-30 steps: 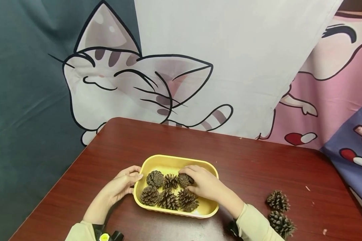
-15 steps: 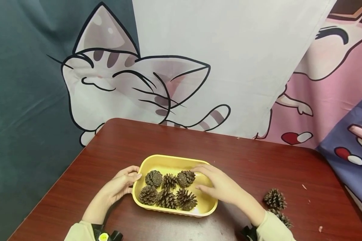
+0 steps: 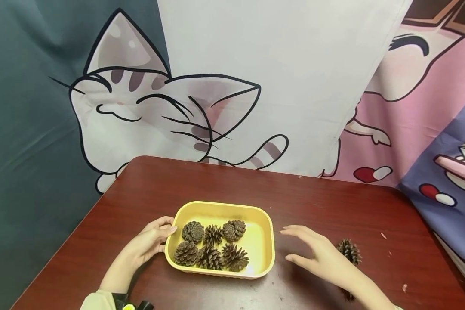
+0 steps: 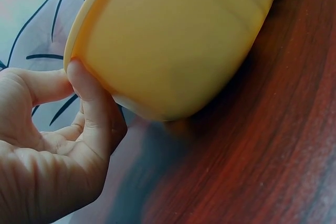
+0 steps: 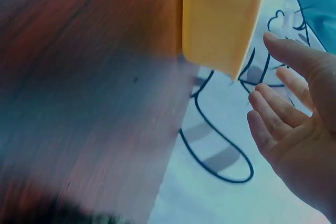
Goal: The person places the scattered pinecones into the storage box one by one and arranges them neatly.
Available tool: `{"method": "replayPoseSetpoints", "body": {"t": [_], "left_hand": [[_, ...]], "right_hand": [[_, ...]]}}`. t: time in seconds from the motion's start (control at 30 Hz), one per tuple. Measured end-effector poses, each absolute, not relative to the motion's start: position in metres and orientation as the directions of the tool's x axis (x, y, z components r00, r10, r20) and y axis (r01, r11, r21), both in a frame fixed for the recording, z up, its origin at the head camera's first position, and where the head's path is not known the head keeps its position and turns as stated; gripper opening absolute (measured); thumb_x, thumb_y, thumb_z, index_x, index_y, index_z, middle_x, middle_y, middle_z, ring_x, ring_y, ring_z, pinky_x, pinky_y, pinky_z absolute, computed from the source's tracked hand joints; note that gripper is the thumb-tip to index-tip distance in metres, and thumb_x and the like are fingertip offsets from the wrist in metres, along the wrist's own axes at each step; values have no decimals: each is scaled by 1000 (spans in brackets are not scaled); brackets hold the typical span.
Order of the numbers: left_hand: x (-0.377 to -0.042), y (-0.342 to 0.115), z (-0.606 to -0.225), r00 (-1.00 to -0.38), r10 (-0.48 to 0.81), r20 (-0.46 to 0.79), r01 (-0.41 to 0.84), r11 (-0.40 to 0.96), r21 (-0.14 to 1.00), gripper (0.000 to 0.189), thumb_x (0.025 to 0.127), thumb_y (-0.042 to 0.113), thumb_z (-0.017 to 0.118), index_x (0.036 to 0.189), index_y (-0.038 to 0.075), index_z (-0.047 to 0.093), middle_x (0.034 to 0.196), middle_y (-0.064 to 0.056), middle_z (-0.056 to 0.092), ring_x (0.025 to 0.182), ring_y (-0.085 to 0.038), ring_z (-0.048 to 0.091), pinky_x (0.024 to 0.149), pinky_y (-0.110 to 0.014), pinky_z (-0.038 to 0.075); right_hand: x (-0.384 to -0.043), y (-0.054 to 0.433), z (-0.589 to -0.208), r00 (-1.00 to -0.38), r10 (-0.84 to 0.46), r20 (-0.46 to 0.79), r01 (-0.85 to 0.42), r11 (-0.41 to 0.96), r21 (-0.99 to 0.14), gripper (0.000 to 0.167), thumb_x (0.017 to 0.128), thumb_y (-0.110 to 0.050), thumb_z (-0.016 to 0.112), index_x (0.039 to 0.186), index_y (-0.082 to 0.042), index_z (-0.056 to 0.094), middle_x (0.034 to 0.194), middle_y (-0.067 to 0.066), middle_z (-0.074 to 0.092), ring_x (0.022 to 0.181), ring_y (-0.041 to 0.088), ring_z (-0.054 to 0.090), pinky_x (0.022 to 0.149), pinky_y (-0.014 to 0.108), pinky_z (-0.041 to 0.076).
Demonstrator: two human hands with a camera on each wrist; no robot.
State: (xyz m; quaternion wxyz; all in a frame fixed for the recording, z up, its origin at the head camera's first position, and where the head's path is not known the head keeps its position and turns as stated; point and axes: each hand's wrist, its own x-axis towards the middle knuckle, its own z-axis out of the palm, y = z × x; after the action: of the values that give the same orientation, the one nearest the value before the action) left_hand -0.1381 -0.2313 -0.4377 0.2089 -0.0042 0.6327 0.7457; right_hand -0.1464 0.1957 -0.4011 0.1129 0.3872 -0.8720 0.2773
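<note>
A yellow plastic container (image 3: pixel 261 269) sits on the table with several brown pine cones (image 3: pixel 234 257) in two rows, grouped toward its left side. My left hand (image 3: pixel 147 242) grips the container's left end. The left wrist view shows the thumb and index finger of this hand (image 4: pixel 68 140) pinching the rim. To the right of the container, my right hand (image 3: pixel 321 256) hovers over the table with fingers spread and nothing in it. In the right wrist view its fingers (image 5: pixel 278 106) point toward the container's outer wall (image 5: pixel 220 22). Loose pine cones (image 3: pixel 349 251) lie beyond this hand, partly hidden by it.
The dark red wooden table (image 3: pixel 201 178) reaches back to a cartoon-printed cloth (image 3: pixel 294 86). Small pale scraps (image 3: pixel 383 235) lie on its right side. Table surface shows behind and in front of the container.
My right hand has let go of a pine cone in the container's upper row and moved right, out past the rim. My left hand keeps its hold on the container.
</note>
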Motion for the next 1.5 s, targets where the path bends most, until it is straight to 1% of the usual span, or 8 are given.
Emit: {"method": "replayPoseSetpoints", "body": {"t": [0.23,0.4,0.6,0.73,0.87,1.1,1.47,1.5], "left_hand": [[-135,-237,-436,-914,303,-270,-310,-94,946,27,95,16,51,114,1,38,98,-6,58,90,-19,62,69,-35,54],[-135,-238,-438,-912,309,-268,-312,-103,945,24,96,15,50,112,3,39,97,-5,58,91,-19,62,70,-35,54],[-136,-240,-438,-914,319,-251,-299,-110,948,19,96,13,49,110,4,41,96,-4,59,89,-18,62,68,-34,54],[-136,-240,-438,-912,325,-248,-298,-111,948,19,96,13,49,110,5,40,96,-4,59,89,-18,62,68,-34,54],[-135,-239,-438,-910,334,-245,-298,-119,947,18,96,13,48,110,5,40,96,-4,59,89,-18,63,68,-35,54],[-136,-239,-440,-909,333,-250,-304,-123,945,19,96,14,48,111,6,40,98,-4,59,90,-18,63,70,-34,54],[-137,-237,-441,-905,357,-230,-295,-138,946,16,97,13,47,110,7,42,98,-2,59,91,-16,62,70,-32,54],[-137,-237,-441,-905,358,-231,-295,-138,945,15,97,13,47,110,7,42,98,-2,59,90,-16,62,70,-32,54]], "right_hand": [[-131,220,-406,-675,-599,430,-737,568,-366,61,67,-17,83,122,-23,57,117,-3,60,107,10,57,94,5,31],[-116,240,-413,-776,-526,348,-629,679,-378,59,68,-20,83,120,-29,57,115,-13,58,104,4,55,86,8,40],[-101,261,-419,-879,-390,276,-470,806,-359,48,68,-29,82,112,-24,62,107,-15,59,96,4,57,74,27,51],[-96,272,-423,-896,-332,294,-422,842,-336,49,65,-29,84,109,-22,64,105,-12,61,95,5,56,76,16,46],[-93,281,-428,-892,-309,331,-412,856,-312,51,61,-27,85,108,-22,64,105,-9,62,97,6,55,80,3,33],[-92,292,-439,-853,-347,389,-462,849,-256,54,56,-20,87,105,-17,65,102,-4,63,95,16,56,83,3,29],[-89,307,-455,-789,-381,482,-524,826,-205,64,43,-7,88,102,-10,65,105,9,61,100,9,47,89,3,23],[-89,309,-457,-776,-392,494,-542,815,-206,57,51,-16,89,102,-9,64,104,11,61,100,11,47,91,2,21]]}}
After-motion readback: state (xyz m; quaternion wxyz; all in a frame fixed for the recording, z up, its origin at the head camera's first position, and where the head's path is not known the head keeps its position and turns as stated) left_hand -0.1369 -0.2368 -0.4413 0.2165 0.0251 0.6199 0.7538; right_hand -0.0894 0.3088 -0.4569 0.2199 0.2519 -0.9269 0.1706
